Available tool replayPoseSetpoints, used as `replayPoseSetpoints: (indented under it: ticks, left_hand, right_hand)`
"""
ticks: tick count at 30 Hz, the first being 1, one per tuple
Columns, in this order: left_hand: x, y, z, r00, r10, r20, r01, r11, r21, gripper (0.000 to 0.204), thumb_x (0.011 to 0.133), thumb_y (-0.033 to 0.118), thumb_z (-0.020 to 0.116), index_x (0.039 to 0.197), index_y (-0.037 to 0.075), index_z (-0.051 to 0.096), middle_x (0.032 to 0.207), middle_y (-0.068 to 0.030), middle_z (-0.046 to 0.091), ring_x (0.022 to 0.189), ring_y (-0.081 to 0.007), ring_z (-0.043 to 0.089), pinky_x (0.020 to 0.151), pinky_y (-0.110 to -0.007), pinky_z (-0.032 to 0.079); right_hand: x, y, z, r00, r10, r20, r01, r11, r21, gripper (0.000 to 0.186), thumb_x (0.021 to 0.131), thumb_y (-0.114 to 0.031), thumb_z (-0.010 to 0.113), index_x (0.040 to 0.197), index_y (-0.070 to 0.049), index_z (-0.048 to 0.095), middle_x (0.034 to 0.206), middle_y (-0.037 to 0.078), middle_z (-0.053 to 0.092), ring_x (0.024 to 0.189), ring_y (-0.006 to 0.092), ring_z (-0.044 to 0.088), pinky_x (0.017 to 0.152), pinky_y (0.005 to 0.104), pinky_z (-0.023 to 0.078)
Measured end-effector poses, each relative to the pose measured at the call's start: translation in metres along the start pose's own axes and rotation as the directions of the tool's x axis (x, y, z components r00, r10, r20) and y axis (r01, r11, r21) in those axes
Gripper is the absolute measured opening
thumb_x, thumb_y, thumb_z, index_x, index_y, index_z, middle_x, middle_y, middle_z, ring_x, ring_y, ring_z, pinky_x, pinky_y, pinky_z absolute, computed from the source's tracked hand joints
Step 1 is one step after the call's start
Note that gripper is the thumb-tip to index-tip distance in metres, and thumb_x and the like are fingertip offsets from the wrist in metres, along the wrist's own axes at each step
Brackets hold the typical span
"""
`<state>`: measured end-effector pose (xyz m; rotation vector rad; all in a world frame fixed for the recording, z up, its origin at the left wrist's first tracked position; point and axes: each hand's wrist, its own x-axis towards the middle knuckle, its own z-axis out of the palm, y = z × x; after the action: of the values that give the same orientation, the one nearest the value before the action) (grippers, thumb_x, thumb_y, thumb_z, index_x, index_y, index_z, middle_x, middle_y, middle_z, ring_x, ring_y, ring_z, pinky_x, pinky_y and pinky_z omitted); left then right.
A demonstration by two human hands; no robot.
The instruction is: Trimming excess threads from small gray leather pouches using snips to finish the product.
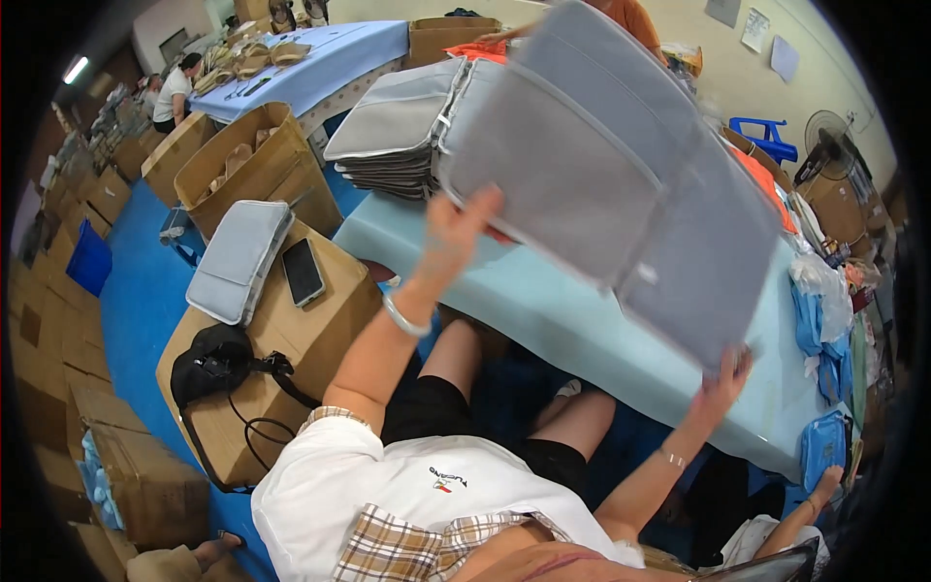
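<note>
A large grey fabric panel [572, 165], unfolded with a seam across it and a pocket-like edge, is held up tilted over the table. My left hand [461, 228] is closed on its near left edge. At its lower right corner my right hand [724, 376] is closed too, with the fingertips partly behind the fabric. The panel and both hands are a little blurred. Just beyond my left hand, a stack of similar grey folded panels [393, 121] with pale edging sits on the table [465, 281], which has a light blue-green cover.
To my left a carton [330, 330] bears a grey folded case [238, 257], a phone [304, 272] and a black bag [215, 364]. An open carton [242, 175] stands behind. A co-worker's hand [827, 483] touches a blue pouch [824, 448] at right. A person in orange [630, 21] stands opposite.
</note>
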<state>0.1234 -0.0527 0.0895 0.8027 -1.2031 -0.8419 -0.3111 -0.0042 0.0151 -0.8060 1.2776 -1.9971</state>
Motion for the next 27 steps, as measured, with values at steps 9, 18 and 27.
replayPoseSetpoints:
  ticks: [9,18,27]
  left_hand:
    - [0.115,0.005,-0.145,0.845,0.105,-0.525,-0.044,0.991,0.126,0.033,0.092,0.029,0.063,0.1,-0.003,0.064,0.087,-0.0091,0.067,0.058,-0.0161,0.065,0.049,-0.027,0.052]
    - [0.114,-0.037,-0.214,0.801,-0.155,-0.578,0.38,0.877,0.292,0.051,0.085,0.052,0.069,0.094,0.002,0.068,0.079,-0.0091,0.069,0.052,-0.0144,0.061,0.045,-0.025,0.043]
    - [0.089,-0.058,-0.266,0.73,-0.252,-0.635,0.36,0.932,0.045,0.053,0.083,0.053,0.072,0.097,0.003,0.064,0.084,-0.0081,0.065,0.071,-0.0172,0.063,0.065,-0.025,0.052]
  right_hand:
    - [0.057,0.007,0.286,0.847,-0.047,0.53,0.118,0.988,-0.101,0.037,0.081,-0.028,0.076,0.106,-0.003,0.063,0.077,-0.005,0.054,0.058,0.0034,0.04,0.047,0.0225,0.027]
    - [0.061,0.045,0.3,0.757,0.104,0.645,0.098,0.958,-0.27,0.037,0.089,-0.036,0.069,0.101,0.0,0.068,0.082,0.001,0.065,0.075,0.0072,0.053,0.066,0.0232,0.042]
    - [0.121,0.058,0.168,0.859,-0.185,0.478,0.477,0.629,-0.614,0.021,0.081,-0.022,0.074,0.098,-0.011,0.073,0.085,0.008,0.073,0.078,0.0218,0.068,0.072,0.0343,0.051]
